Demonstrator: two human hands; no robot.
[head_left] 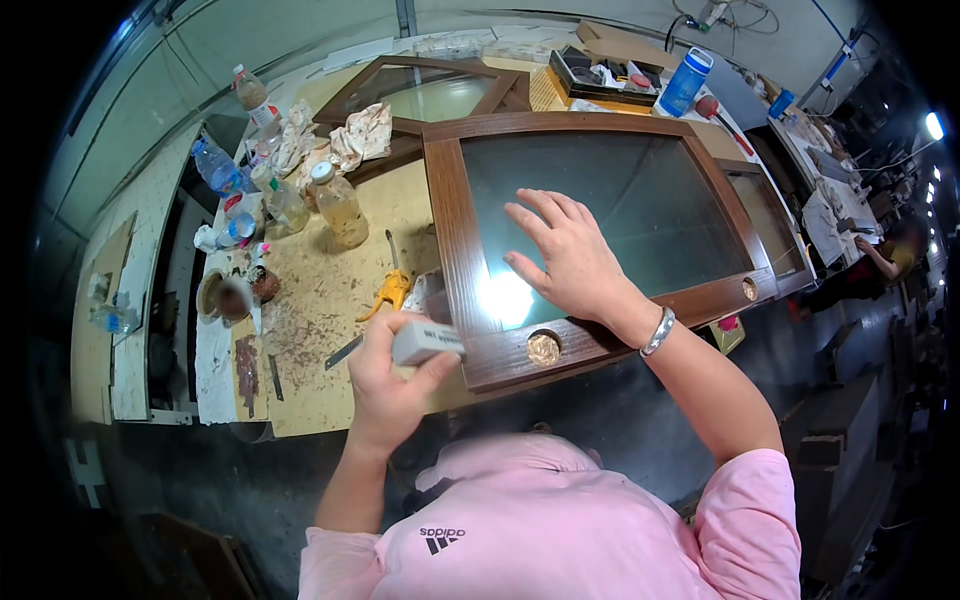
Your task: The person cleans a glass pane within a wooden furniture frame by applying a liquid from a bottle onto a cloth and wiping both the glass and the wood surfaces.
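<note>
A brown wooden cabinet door (448, 230) with a glass pane (620, 200) lies on the workbench in front of me. My left hand (385, 385) grips a grey sanding block (425, 343) at the door's near left corner; whether it touches the frame I cannot tell. Fingers spread, my right hand (575, 255) is over the glass, its wrist above the near rail. Whether the palm rests on the door is hidden. A round hole (543, 348) in that rail shows a pale wood-coloured inside, and a smaller hole (749, 289) sits at its right end.
A screwdriver (392, 250) and a yellow-handled tool (393, 291) lie left of the door. Beyond them stand a jar (340, 210), several bottles (215, 168) and crumpled rags (362, 137). Another framed door (500, 95), a tool tray (610, 78) and a blue bottle (686, 82) are behind.
</note>
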